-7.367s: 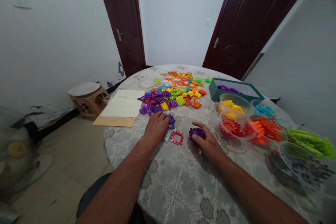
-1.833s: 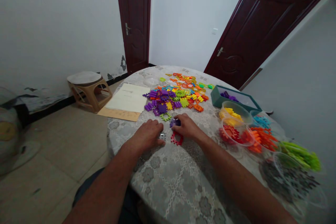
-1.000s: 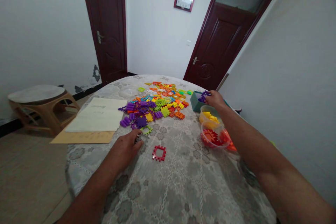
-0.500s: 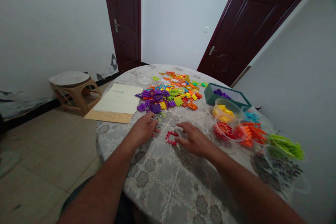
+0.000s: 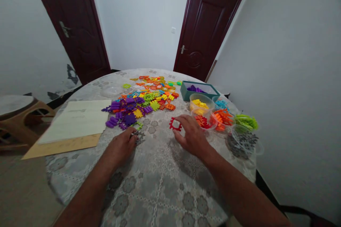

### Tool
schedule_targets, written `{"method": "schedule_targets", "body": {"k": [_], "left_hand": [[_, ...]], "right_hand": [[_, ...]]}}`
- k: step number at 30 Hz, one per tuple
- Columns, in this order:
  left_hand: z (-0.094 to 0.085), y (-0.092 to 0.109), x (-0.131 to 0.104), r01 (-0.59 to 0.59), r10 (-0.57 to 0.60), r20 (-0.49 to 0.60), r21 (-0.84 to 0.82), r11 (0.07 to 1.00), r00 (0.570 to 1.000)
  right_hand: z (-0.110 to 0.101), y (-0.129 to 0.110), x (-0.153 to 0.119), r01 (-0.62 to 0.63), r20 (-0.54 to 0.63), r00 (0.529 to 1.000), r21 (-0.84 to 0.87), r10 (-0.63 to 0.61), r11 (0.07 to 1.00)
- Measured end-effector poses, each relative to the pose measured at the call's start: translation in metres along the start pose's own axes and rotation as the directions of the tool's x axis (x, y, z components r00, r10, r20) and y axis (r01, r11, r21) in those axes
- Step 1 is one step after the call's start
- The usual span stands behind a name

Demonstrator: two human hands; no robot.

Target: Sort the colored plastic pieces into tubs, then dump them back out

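Note:
My right hand [image 5: 192, 135] holds a red square frame piece [image 5: 175, 124] by its fingertips, just above the tablecloth. My left hand [image 5: 121, 145] rests on the table with its fingers on a small grey piece [image 5: 138, 136]. Beyond both hands lies a heap of coloured plastic building pieces [image 5: 144, 101], purple, yellow, green and orange. To the right of my right hand stands a clear tub of red pieces [image 5: 203, 121].
A round table with a patterned cloth [image 5: 160, 184]. A teal box with purple pieces [image 5: 198, 89], and tubs of yellow [image 5: 200, 103], orange [image 5: 223, 117], green [image 5: 246, 122] and grey pieces [image 5: 242, 142] stand at the right. Papers [image 5: 76, 120] lie at the left. A stool [image 5: 16, 113] stands off the table.
My right hand dropped purple pieces into the teal box, came back and picked up the red frame piece. My left hand stayed on the grey piece. The camera view swung right.

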State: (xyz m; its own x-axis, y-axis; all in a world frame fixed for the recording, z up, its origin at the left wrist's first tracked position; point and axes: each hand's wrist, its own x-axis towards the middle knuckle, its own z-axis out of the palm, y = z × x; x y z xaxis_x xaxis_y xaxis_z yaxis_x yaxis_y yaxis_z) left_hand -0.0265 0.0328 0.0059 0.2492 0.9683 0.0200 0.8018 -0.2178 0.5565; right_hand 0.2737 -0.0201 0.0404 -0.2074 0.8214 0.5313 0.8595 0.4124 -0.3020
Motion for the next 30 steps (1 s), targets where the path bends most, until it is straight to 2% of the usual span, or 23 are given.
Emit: {"method": "schedule_targets", "body": {"k": [3,5,9,16,19,23,26,30], "left_hand": [[-0.001,0.004,-0.003,-0.008,0.008,0.01,-0.011,1.0,1.0],[-0.002,0.006,-0.005,-0.009,0.009,0.004,-0.02,1.0,1.0],[0.0,0.008,-0.006,-0.022,0.022,-0.01,-0.049,0.999,1.0],[0.01,0.012,-0.004,-0.11,0.1,-0.11,-0.085,0.99,0.989],[0.013,0.017,-0.004,-0.155,0.139,-0.125,-0.129,0.979,0.982],[0.017,0.027,-0.006,-0.202,0.179,-0.135,-0.187,0.961,0.975],[0.022,0.035,-0.01,-0.215,0.199,-0.09,-0.24,0.947,0.976],[0.028,0.043,-0.013,-0.227,0.23,-0.024,-0.287,0.931,0.973]], "right_hand": [[-0.023,0.035,0.001,-0.131,-0.184,0.978,-0.158,0.102,0.979],[-0.029,0.057,-0.001,-0.225,-0.243,0.955,-0.229,0.168,0.947],[-0.025,0.085,-0.007,-0.313,-0.266,0.935,-0.315,0.234,0.896],[-0.015,0.102,-0.011,-0.365,-0.303,0.914,-0.325,0.27,0.872],[-0.013,0.093,-0.006,-0.308,-0.316,0.921,-0.231,0.228,0.923],[-0.003,0.051,-0.002,-0.078,-0.235,0.969,0.003,0.076,0.997],[0.012,0.013,-0.007,0.077,-0.118,0.991,0.17,-0.057,0.982],[0.033,-0.014,-0.014,0.112,0.041,0.99,0.342,-0.134,0.933]]}}
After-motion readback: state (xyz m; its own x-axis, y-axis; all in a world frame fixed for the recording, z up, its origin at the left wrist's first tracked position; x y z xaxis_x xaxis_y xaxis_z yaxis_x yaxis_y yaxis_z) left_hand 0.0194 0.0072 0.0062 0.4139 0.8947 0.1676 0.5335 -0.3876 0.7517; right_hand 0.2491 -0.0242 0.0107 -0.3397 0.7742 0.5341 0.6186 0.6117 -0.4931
